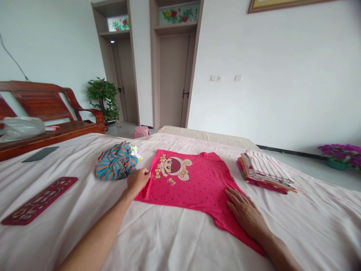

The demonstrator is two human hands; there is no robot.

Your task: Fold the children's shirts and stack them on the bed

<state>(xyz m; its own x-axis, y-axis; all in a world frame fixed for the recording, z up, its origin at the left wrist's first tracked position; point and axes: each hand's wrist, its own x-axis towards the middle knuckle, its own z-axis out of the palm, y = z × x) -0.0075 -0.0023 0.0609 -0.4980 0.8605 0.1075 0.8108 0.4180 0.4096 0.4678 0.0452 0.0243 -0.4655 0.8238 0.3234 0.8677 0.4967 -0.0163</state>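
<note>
A pink T-shirt (197, 192) with dark dots and a cartoon print lies spread sideways on the bed sheet, its hem to the left and its neck to the right. My left hand (138, 180) pinches the hem edge between thumb and fingers. Flat on the shirt's near shoulder and sleeve rests my right hand (244, 210), fingers stretched out. Just beyond my left hand sits a bunched heap of striped blue and orange clothing (115, 162). To the right is a stack of folded clothes (265, 171), a white one with red stripes on top.
A red panel with cut-out shapes (39, 201) and a dark flat rectangle (40, 154) lie on the bed's left side. Beyond the bed stand a wooden bench (50, 101), a pink stool (141, 131) and a potted plant (103, 98). Purple flowers (340, 152) are at the far right.
</note>
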